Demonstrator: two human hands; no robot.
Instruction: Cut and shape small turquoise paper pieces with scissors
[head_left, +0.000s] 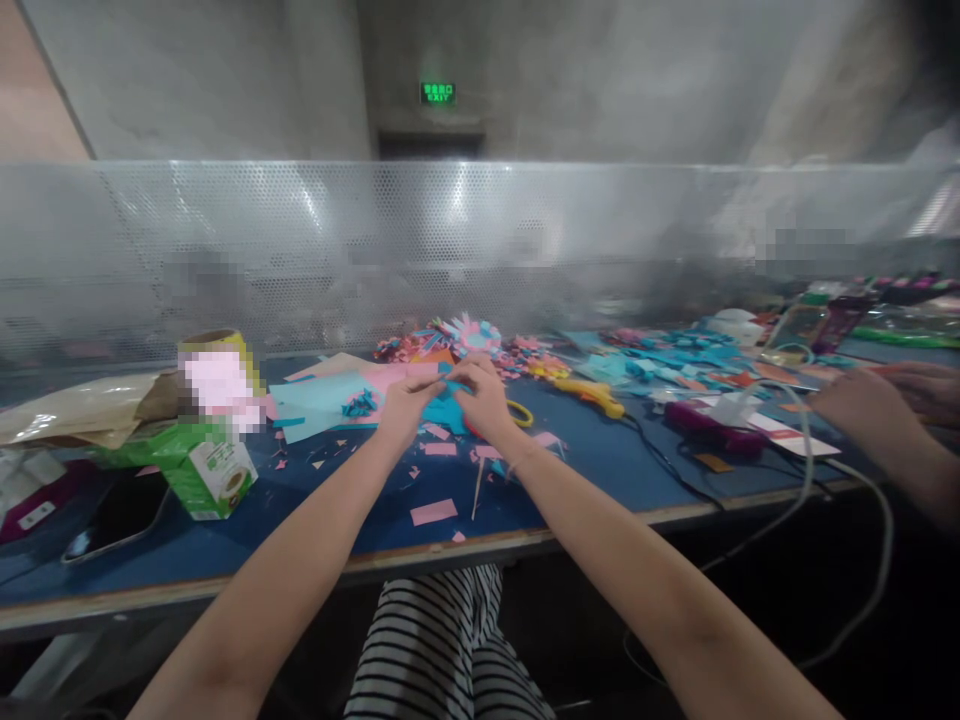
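Observation:
Over the middle of the blue table, my left hand (407,402) and my right hand (482,398) meet at the fingertips. Both are closed on a small piece of blue paper (444,372), which my fingers partly cover. Beneath them lies more blue paper (448,412). To the left are a pale blue sheet (307,400) and a small pile of blue paper bits (360,403). Beyond my hands rests a cluster of pink, white and blue paper decorations (469,335). Scissors with a yellow handle (520,413) lie beside my right hand, partly hidden by it.
A yellow glue gun (589,393) with a black cord lies right of centre. Pink paper scraps (433,511) lie near the table edge (405,556). Leftward are a green box (214,470) and a phone (120,512). Another person's hands (862,405) are at the right, near a purple power strip (712,428).

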